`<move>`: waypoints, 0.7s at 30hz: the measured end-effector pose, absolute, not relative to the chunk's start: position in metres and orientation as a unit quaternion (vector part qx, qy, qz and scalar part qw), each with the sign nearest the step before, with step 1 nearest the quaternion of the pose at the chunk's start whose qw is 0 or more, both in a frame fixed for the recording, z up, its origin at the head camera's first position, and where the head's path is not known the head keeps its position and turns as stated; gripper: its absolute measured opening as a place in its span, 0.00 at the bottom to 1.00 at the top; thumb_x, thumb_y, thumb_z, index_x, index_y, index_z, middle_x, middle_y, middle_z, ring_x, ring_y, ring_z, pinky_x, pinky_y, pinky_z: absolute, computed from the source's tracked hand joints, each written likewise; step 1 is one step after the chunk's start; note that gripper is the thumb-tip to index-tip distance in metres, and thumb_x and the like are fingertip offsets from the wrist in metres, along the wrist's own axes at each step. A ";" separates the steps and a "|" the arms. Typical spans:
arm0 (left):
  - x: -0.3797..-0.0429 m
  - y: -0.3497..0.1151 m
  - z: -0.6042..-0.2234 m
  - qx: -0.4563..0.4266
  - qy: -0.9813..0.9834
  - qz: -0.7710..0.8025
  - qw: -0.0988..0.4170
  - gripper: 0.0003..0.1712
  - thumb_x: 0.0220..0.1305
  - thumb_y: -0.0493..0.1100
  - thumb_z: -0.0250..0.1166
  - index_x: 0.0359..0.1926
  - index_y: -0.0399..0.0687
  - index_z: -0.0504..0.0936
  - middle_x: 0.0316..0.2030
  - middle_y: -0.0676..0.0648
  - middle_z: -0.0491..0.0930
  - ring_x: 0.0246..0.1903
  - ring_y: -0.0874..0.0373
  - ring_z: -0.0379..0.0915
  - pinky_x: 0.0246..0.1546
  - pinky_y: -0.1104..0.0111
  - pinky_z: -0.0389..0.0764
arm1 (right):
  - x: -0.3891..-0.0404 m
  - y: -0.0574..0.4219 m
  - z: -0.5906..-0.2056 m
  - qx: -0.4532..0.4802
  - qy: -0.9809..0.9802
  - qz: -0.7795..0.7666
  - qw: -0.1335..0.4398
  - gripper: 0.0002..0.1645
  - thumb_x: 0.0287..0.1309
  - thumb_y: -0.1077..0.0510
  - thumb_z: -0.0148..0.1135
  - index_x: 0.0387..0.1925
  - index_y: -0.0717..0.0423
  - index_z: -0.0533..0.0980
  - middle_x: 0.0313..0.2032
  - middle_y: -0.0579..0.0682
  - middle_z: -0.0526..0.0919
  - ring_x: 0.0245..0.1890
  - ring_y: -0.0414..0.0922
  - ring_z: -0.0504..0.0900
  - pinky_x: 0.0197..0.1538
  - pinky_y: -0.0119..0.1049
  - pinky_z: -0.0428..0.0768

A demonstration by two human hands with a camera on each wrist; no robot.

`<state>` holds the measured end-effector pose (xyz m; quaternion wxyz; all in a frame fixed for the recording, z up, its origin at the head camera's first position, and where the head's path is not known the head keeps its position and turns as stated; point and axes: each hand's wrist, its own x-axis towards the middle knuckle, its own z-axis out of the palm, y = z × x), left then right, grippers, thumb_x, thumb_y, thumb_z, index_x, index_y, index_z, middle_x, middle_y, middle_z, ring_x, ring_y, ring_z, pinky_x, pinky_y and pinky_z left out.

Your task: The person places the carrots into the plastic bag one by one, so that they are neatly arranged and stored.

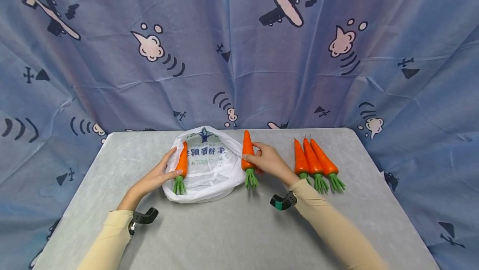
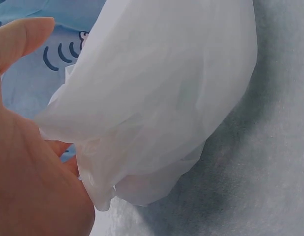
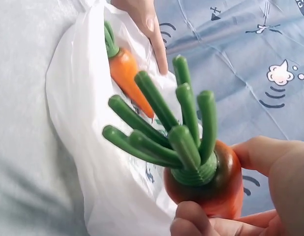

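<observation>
A white plastic bag (image 1: pixel 220 189) with printed lettering lies with its mouth open toward me. One orange carrot with a green top (image 1: pixel 182 164) is inside its left part. My left hand (image 1: pixel 155 178) rests at the bag's left rim, thumb and index finger spread apart beside that carrot. The left wrist view shows the thumb (image 2: pixel 31 37) extended, while the bag hides most other fingers. At the bag's right rim, my right hand (image 1: pixel 270 161) holds a second carrot (image 1: pixel 247 147) upright between thumb and fingers, its green stems (image 3: pixel 176 128) pointing down toward me.
To the right, three more carrots (image 1: pixel 314 159) lie side by side on the grey table (image 1: pixel 217 236), green tops toward me. A blue curtain (image 1: pixel 209 53) with printed planes hangs behind the table. A black band (image 1: pixel 283 201) is worn at each wrist.
</observation>
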<state>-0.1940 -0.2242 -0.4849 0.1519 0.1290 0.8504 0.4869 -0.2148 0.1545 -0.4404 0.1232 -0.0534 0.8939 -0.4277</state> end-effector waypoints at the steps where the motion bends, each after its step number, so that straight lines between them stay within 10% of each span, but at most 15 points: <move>1: -0.194 -0.224 -0.485 0.129 0.850 0.487 0.152 0.51 0.68 0.50 0.62 0.80 0.57 0.37 0.79 0.35 0.33 0.77 0.32 0.29 0.71 0.30 0.38 | -0.215 0.152 -0.440 -0.054 0.895 -0.426 0.124 0.47 0.59 0.42 0.66 0.72 0.59 0.62 0.20 0.47 0.73 0.12 0.40 0.77 0.22 0.35 0.79; 21: -0.195 -0.225 -0.486 0.127 0.854 0.482 0.149 0.52 0.67 0.51 0.62 0.80 0.57 0.38 0.79 0.35 0.33 0.77 0.30 0.30 0.70 0.30 0.40 | -0.210 0.107 -0.441 -0.081 0.884 -0.436 0.145 0.44 0.58 0.45 0.68 0.70 0.57 0.65 0.20 0.47 0.73 0.12 0.40 0.74 0.19 0.34 0.78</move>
